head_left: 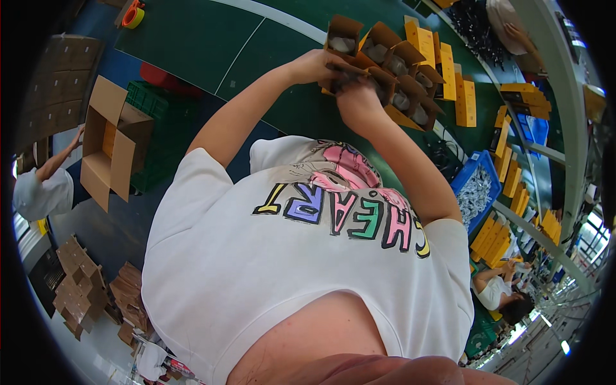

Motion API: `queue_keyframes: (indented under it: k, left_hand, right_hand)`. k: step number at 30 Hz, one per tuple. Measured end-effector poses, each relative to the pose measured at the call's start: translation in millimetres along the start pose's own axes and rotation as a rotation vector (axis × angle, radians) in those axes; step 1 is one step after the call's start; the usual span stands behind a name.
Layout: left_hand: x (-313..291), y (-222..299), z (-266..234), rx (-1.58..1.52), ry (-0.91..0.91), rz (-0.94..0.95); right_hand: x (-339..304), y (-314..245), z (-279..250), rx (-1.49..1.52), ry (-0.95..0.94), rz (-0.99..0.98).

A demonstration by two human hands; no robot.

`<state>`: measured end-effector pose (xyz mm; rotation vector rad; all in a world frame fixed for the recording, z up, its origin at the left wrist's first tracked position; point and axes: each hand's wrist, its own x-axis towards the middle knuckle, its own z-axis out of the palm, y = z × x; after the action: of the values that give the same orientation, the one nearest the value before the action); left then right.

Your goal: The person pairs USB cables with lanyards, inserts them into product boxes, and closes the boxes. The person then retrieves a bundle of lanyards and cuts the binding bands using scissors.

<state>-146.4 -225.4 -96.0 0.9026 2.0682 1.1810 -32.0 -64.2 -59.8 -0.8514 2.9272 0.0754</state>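
Worked at open brown-and-yellow cardboard boxes [409, 52] on dark-green tabletop [192, 48].
Set left hand [319, 66] and right hand [359, 97] at leftmost boxes; could not tell finger opening or grip through blur. Likely risked toppling boxes by snagging flaps [346, 25].

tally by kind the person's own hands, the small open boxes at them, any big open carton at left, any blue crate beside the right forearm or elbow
Hands, left hand and right hand: 2
Small open boxes: at least 6, some partly hidden
Big open carton: 1
Blue crate: 1
Total: at least 10
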Motion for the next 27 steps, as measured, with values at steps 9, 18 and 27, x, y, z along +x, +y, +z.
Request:
queue_keyframes:
  k: [9,18,27]
  left_hand:
    - [-9.1,4.8,-3.5,0.022,0.060,-0.086]
    - [-52.3,-10.1,28.9,-0.710,0.207,-0.169]
    - [-70.9,-24.8,58.7,-0.046,0.509,0.453]
  right_hand:
    - [-12.9,-10.1,7.8,0.172,0.325,0.050]
    - [-45.9,-30.0,41.4,0.704,0.568,0.297]
    - [-45.6,-29.0,64.0,0.799,0.620,0.344]
